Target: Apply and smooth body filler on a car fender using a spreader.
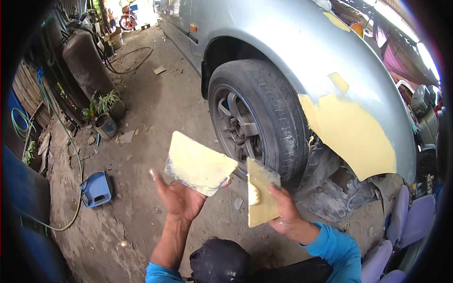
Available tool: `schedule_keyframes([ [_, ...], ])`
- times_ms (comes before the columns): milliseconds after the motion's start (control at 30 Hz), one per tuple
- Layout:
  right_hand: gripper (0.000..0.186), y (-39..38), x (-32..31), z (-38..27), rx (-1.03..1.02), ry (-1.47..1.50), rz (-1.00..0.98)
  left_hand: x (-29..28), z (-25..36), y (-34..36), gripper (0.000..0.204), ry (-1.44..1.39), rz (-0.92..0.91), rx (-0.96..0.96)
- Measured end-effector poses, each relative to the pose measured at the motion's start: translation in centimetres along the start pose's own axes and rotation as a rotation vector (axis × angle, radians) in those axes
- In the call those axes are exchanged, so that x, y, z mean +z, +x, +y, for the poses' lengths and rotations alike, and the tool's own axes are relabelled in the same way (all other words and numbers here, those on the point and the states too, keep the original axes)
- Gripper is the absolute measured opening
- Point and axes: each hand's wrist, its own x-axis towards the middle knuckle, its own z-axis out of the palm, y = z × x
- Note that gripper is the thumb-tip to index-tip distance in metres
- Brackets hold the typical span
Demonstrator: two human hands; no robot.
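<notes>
My left hand [181, 200] holds a flat mixing board [200, 162] from below, palm up with the thumb off to the side. Pale yellow body filler coats the board, with dark smears along its lower edge. In my right hand [286, 212] is a flat yellowish filler spreader [262, 193], gripped by its right side. A lump of filler [254, 194] clings to the spreader's face. Board and spreader are slightly apart. Beyond them stands a silver car [264, 23] whose front fender carries a broad patch of yellow filler [351, 134] ahead of the wheel.
The car's front wheel [257, 113] stands just past my hands. A cut blue plastic container [96, 189] rests on the dirt floor at left, beside a green hose [78, 155]. Potted plants [105, 126] and a rusty tank [87, 61] stand farther back. Purple seats [410, 217] are at right.
</notes>
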Motion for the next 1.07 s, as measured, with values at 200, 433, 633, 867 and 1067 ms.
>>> schedule_keyframes([
  [200,0.038,2.1,2.7,1.2,0.099,0.045,-0.073,0.6,1.9,1.4,0.045,0.073,0.228,0.150],
  [433,0.037,3.4,7.0,3.5,0.133,0.088,-0.110,-0.4,2.6,1.8,0.042,0.015,0.228,0.009],
  [633,0.039,4.2,8.0,2.6,0.068,0.182,-0.123,-4.0,3.7,0.6,0.040,0.216,0.274,0.055],
  [867,0.039,4.7,8.5,4.2,-0.298,0.055,0.044,-4.8,1.3,-3.4,0.046,1.263,0.428,0.530],
  [1067,0.040,6.2,9.2,4.0,-0.430,0.034,0.008,-2.8,-3.0,-3.5,0.042,0.613,0.256,0.658],
])
